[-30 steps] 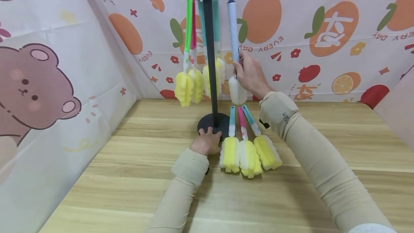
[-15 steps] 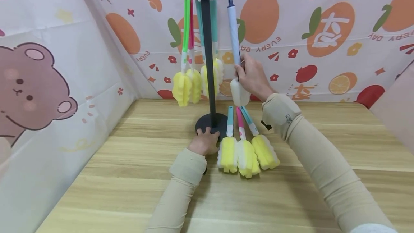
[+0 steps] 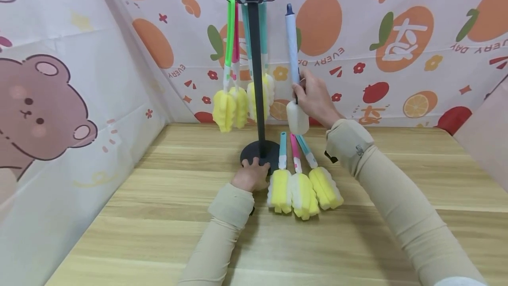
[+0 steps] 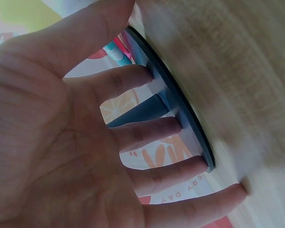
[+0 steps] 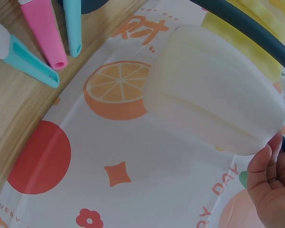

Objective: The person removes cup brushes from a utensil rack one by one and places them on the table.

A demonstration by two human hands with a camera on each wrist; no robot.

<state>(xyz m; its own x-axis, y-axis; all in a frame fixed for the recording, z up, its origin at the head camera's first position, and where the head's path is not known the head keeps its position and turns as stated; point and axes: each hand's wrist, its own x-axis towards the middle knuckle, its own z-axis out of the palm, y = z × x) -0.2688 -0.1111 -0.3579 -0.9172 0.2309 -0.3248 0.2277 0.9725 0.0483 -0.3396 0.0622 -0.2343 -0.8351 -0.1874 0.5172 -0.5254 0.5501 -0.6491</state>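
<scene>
My right hand (image 3: 315,98) grips a sponge bottle brush (image 3: 292,47) low on its pale blue handle, just above the white sponge head. The brush is upright with its dark blue loop on top, right of the stand's hooks and apart from them. In the right wrist view the white sponge (image 5: 213,92) fills the middle, with fingertips (image 5: 259,164) at its base. My left hand (image 3: 251,175) rests spread on the round base (image 3: 258,148) of the black stand (image 3: 255,65). In the left wrist view the fingertips press the base's edge (image 4: 190,114), and the little finger reaches the table.
Several yellow sponge brushes hang from the hooks, among them a green-handled brush (image 3: 229,34) and a teal-handled brush (image 3: 263,25). Three more lie beside the base: a left teal brush (image 3: 282,189), a pink brush (image 3: 303,193) and a right teal brush (image 3: 325,186). A printed cloth (image 3: 416,56) backs the table.
The right hand has taken the blue-handled brush off the hook, moving it right and slightly down. The left hand has stayed on the base.
</scene>
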